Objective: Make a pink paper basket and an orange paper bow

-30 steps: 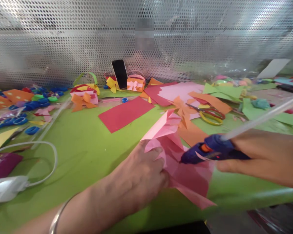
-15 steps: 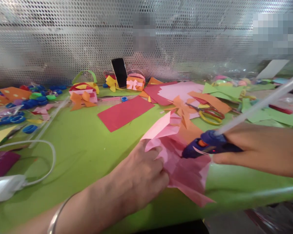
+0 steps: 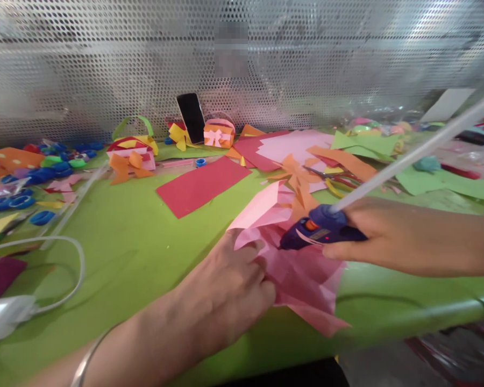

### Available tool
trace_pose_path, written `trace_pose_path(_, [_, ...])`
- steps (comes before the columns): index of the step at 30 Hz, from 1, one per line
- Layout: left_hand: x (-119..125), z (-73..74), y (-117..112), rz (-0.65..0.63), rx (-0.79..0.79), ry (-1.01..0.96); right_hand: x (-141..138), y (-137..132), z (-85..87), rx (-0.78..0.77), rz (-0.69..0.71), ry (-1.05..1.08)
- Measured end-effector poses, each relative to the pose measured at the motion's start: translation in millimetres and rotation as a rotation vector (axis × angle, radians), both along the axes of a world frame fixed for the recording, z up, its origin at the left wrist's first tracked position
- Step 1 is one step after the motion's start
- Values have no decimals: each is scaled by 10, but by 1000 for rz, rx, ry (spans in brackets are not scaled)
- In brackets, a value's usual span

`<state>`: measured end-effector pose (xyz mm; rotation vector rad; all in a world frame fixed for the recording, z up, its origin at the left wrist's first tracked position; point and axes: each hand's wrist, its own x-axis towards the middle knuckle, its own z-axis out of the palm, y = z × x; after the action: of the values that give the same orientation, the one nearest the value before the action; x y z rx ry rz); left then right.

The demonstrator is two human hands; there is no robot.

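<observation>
My left hand [image 3: 234, 290] is closed on the left side of a folded pink paper piece [image 3: 302, 285], whose upper edge has cut tabs. Its fingertips are partly hidden by the paper. In my right hand [image 3: 395, 236] is a dark blue hot glue gun [image 3: 326, 228] with an orange part, a small red light and a long clear glue stick [image 3: 411, 156] out of its back. The nozzle points left, down at the inside of the pink paper; whether it touches cannot be made out. Orange cut paper [image 3: 300, 185] lies just behind the pink piece.
A red paper rectangle [image 3: 201, 185] lies on the green table [image 3: 116, 231]. Behind it stand a phone [image 3: 191, 118] and small paper baskets with bows [image 3: 220, 134]. Scissors [image 3: 339, 183] and green paper [image 3: 435, 183] are at right. A white cable [image 3: 83, 263] curls at left.
My right hand has brought the glue gun left, further over the pink paper. My left hand keeps its hold on the paper. The whole view has shifted slightly.
</observation>
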<state>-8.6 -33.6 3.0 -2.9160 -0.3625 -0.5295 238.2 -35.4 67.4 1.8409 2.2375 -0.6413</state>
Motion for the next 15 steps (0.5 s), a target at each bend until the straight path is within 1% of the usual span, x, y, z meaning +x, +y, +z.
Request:
trace_pose_path(3, [2,-14,-7,3,-3,-8,28,-41,41,-79,0,32])
trace_pose_path(6, [4,-22,-8,20,-28,23,182,-145,96,-61,-78,46])
trace_pose_path(8, [5,-18,-4,25,-32,51,220,-181,121,-36,-116,19])
trace_pose_path(10, [4,-7,3,18,-24,53,154,-162,131,-55,-92,-13])
trace_pose_path(13, [1,18,9,-1,-7,33,-31,-74,125,-72,7,-17])
trace_pose_path(15, [0,31,6,2,-4,44,-82,-37,114,-21,38,-5])
